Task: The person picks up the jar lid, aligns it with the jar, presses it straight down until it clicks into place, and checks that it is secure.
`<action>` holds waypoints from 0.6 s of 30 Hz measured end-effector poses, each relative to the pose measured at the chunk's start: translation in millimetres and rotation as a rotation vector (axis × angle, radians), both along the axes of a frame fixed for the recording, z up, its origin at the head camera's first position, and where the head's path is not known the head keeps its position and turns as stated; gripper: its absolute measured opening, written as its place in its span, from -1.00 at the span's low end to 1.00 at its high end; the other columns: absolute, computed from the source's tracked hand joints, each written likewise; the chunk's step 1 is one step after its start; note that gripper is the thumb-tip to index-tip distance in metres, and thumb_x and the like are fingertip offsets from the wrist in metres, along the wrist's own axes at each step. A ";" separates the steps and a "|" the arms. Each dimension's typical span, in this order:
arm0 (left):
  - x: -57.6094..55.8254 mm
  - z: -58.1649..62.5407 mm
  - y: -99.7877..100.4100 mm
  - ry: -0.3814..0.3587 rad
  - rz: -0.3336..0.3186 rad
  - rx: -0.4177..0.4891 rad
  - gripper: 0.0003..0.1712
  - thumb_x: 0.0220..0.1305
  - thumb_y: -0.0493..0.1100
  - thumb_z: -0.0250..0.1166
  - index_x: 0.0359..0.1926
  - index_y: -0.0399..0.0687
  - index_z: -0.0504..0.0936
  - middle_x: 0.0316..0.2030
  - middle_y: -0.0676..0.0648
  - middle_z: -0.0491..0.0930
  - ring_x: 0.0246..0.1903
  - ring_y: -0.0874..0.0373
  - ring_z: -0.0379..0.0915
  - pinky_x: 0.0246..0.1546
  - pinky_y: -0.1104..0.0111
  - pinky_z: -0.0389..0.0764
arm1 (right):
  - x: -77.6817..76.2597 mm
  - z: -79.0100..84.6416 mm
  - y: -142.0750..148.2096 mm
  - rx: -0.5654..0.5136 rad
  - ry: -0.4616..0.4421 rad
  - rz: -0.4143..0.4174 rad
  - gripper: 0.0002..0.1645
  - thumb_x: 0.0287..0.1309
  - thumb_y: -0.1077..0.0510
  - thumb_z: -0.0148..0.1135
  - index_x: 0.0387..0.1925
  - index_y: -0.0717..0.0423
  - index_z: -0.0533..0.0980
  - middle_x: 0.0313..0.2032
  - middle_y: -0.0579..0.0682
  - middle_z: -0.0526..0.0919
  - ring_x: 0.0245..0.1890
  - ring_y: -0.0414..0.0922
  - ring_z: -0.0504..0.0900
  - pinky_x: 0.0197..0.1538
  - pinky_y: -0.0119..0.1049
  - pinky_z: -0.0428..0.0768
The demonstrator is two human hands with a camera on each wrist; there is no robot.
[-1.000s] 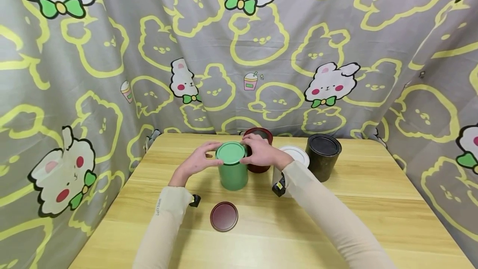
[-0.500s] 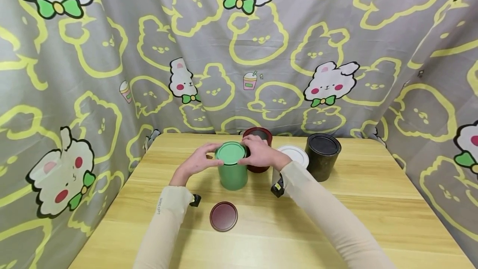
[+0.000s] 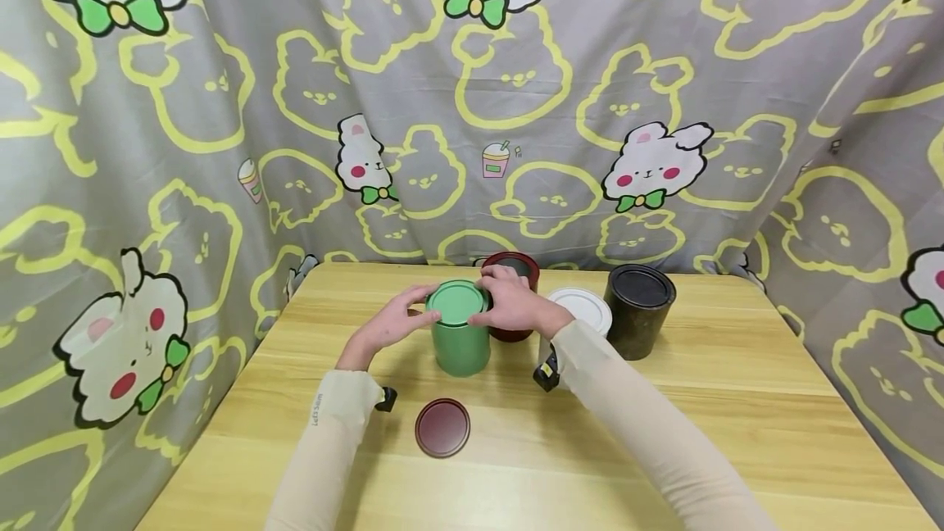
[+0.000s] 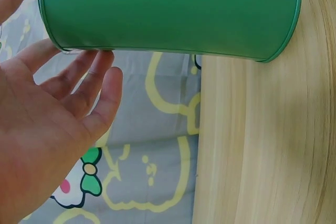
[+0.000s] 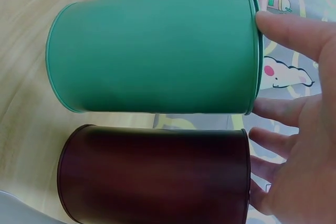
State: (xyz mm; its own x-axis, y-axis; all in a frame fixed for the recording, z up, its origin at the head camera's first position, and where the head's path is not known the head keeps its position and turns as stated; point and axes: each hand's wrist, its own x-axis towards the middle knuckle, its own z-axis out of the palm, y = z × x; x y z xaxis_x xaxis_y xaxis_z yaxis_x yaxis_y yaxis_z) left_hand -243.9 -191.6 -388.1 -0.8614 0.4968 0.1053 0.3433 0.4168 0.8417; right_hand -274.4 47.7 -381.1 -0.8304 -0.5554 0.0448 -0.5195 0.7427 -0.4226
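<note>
A green can [image 3: 460, 351] stands upright on the table, its green lid [image 3: 457, 302] on top. In the right wrist view a narrow gap shows between lid and can near my right thumb. My left hand [image 3: 387, 324] holds the lid's left edge, thumb at the near side and fingers farther back. Opposite it, my right hand [image 3: 512, 301] grips the lid's right edge between thumb and index finger. Its other fingers reach over the rim of a dark red can [image 5: 157, 174], which stands open right behind the green one. A dark red lid [image 3: 442, 428] lies flat nearer me.
To the right stand a can with a white lid [image 3: 578, 307], partly hidden by my right forearm, and a black lidded can [image 3: 636, 314]. The wooden table [image 3: 723, 424] ends at a grey patterned curtain [image 3: 538, 88] behind and at the sides.
My right thumb has slid slightly left along the near edge of the green lid. The cans and the dark red lid stay where they were.
</note>
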 end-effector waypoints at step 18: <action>0.6 -3.0 0.8 0.012 0.083 -0.010 -0.37 0.32 -0.17 0.21 0.33 -0.33 0.27 0.21 -0.29 0.33 0.15 -0.16 0.27 0.03 0.10 0.46 | -0.1 -4.6 0.7 0.066 0.024 0.023 -0.23 0.19 -0.24 0.15 0.29 0.14 0.35 0.36 0.15 0.14 0.35 0.13 0.01 0.21 0.11 0.10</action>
